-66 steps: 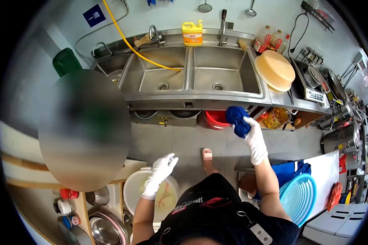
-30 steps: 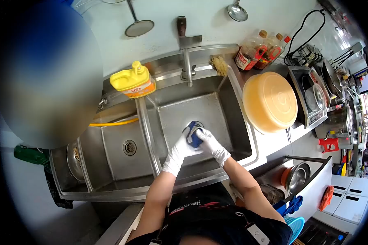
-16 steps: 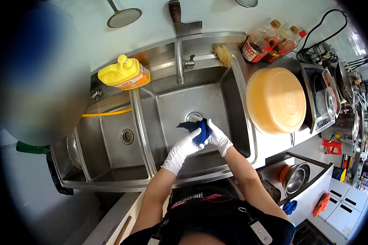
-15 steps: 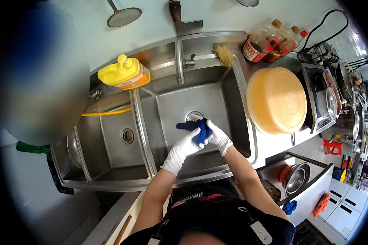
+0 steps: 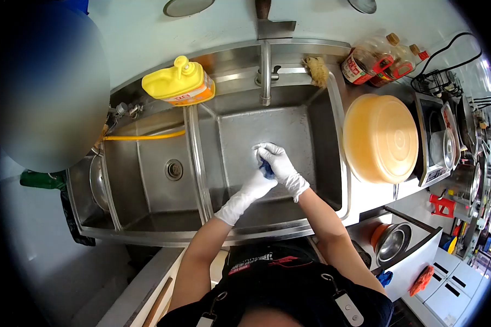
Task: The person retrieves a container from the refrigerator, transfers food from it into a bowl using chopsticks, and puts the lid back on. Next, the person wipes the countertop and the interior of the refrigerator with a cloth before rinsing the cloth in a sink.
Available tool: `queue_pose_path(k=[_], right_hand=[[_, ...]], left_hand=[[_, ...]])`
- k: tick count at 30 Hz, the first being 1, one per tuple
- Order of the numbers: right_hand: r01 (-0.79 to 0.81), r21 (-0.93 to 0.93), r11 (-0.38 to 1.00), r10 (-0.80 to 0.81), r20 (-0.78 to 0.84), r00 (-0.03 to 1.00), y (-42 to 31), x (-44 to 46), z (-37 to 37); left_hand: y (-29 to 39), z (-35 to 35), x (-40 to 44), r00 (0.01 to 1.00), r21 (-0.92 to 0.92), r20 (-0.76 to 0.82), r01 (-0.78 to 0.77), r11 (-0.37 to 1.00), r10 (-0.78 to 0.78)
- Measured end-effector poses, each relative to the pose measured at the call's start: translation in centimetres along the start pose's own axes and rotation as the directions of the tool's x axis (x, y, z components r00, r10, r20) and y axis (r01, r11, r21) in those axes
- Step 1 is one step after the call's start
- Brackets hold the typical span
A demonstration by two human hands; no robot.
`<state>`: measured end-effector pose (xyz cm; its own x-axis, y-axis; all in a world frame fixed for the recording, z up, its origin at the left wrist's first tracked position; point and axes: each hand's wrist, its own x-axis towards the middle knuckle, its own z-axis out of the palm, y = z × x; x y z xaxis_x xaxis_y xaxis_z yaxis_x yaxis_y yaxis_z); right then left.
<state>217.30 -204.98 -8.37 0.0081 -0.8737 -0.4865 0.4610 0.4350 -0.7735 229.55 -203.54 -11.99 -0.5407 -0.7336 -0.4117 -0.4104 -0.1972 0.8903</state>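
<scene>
Both of my hands wear white gloves and meet over the right basin of the steel sink point(image 5: 240, 131). My left hand point(image 5: 256, 188) is closed on a dark blue cloth point(image 5: 267, 169) from the lower left. On the cloth's right side my right hand point(image 5: 277, 163) is wrapped round it, with its fingers over the top. Only a small part of the cloth shows between the gloves. Above the hands stands the faucet point(image 5: 265, 76); no water is seen running from it. The hands hide most of the drain.
A yellow jug point(image 5: 180, 84) stands behind the sink divider. A yellow hose point(image 5: 147, 137) crosses the left basin. To the right are an upturned orange basin point(image 5: 382, 139), bottles point(image 5: 368, 60) and a stove point(image 5: 436, 136). A blurred patch covers the upper left.
From the floor area, the view has moved to the sink, and both hands have come together on the cloth. Since half a second ago, the cloth has been gathered in and its loose end no longer shows.
</scene>
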Motion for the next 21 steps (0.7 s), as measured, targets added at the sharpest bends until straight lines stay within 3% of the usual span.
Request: queue_pose_path(k=[1,2,5,7,10,13,14,17,18,21], right_hand=[[-0.028,-0.026,0.999,0.027,-0.043,0.999,0.8,0.6,-0.1],[0.042,-0.107,0.993,-0.051,-0.078,0.996,1.6,1.3,-0.1],[-0.084,0.127,0.988,0.105,-0.168,0.980,2.9,2.4,0.0],[-0.066,0.087,0.994,0.089,-0.297,0.951,3.9,3.3,-0.1],[-0.035,-0.109,0.993,-0.013,-0.409,0.913,6.1,4.3,-1.4],[-0.085,-0.085,0.993,0.012,-0.634,0.773,6.7,4.8,-1.1],[-0.093,-0.046,0.995,0.045,-0.618,0.785,6.5,4.7,-1.3],[-0.225,0.446,0.866,0.391,-0.327,0.860,3.3,3.5,-2.3],[-0.206,0.515,0.832,0.348,-0.195,0.917,4.3,4.0,-4.0],[-0.110,0.460,0.881,0.153,-0.058,0.986,3.5,3.5,-5.4]], left_hand=[[0.5,-0.1,0.2,0.999,0.101,-0.003,0.041,0.994,-0.041],[1.5,-0.3,0.3,0.997,0.202,-0.011,0.081,0.976,-0.081],[1.3,0.6,0.9,0.982,0.465,-0.137,0.181,0.867,-0.131],[0.9,1.2,0.8,0.958,0.621,-0.248,0.270,0.736,-0.142],[-1.7,1.9,1.6,0.958,0.660,-0.279,0.238,0.713,-0.062],[-2.1,1.8,2.4,0.973,0.679,-0.199,0.221,0.700,-0.114],[-1.9,1.8,2.6,0.977,0.679,-0.162,0.215,0.702,-0.142],[-5.9,1.7,3.2,0.962,0.358,-0.193,-0.112,0.927,0.191],[-7.0,0.8,3.2,0.997,-0.016,-0.059,-0.059,0.998,0.058],[-2.6,-1.9,2.6,0.989,-0.144,-0.119,-0.100,0.985,0.083]])
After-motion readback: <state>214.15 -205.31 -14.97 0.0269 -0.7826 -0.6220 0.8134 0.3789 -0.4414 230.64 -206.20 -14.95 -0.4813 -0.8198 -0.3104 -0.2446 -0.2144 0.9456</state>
